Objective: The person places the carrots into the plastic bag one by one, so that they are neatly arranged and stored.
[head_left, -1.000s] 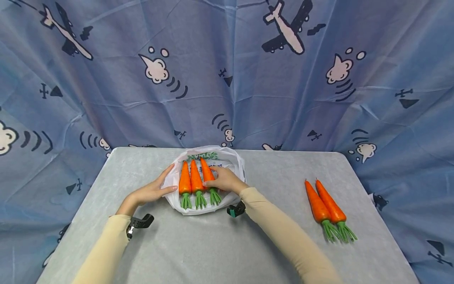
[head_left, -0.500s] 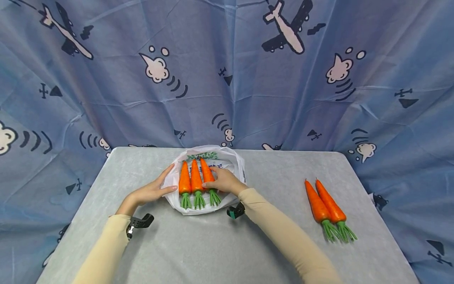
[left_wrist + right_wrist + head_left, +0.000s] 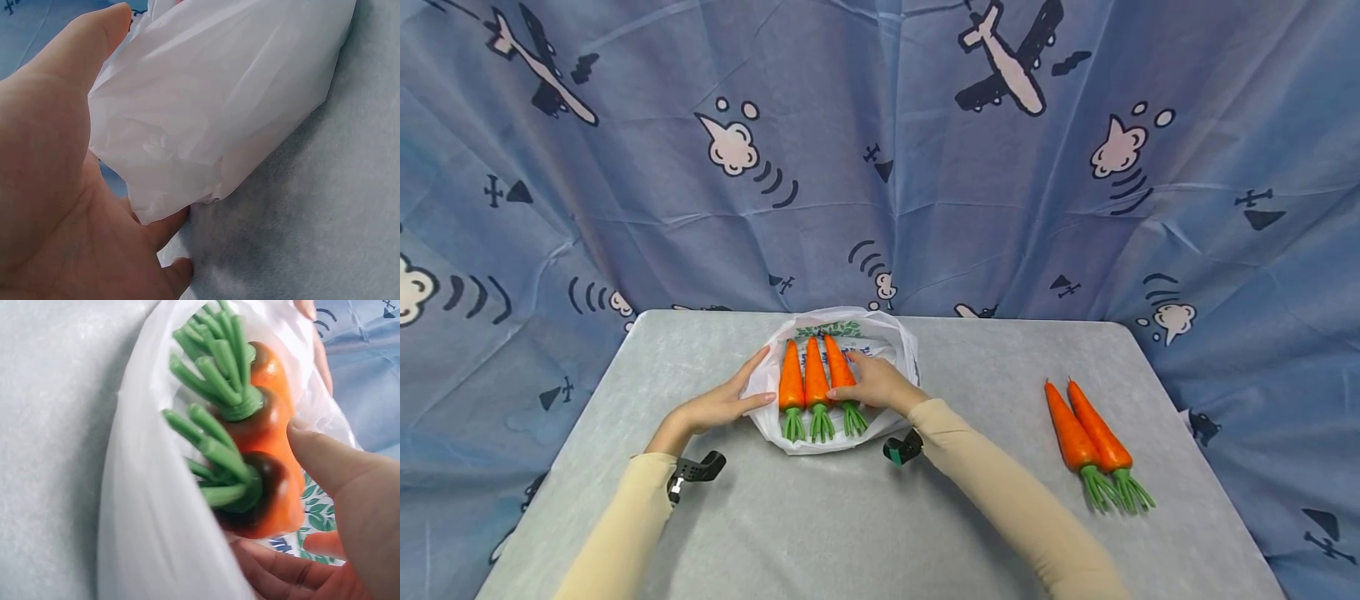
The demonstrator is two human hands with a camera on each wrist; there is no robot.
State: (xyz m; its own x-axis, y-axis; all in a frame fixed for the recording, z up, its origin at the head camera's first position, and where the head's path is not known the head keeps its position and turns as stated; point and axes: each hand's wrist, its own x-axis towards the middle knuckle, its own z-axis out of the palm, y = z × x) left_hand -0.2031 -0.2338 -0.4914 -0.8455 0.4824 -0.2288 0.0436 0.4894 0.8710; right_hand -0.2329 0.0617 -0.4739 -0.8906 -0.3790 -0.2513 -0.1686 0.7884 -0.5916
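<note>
Now, the right hand (image 3: 883,385) grips the nearest carrot (image 3: 838,365) in the white bag (image 3: 816,447).
Just left of it lie two more carrots (image 3: 814,375); the left hand (image 3: 717,407), fingers spread, touches the bag.

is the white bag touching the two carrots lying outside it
Apart. The head view shows a stretch of grey table between the white bag and the two loose carrots.

Grey tbl (image 3: 820,517) | wht bag (image 3: 889,340), back ctr | 2 carrots (image 3: 1084,433), R
</note>
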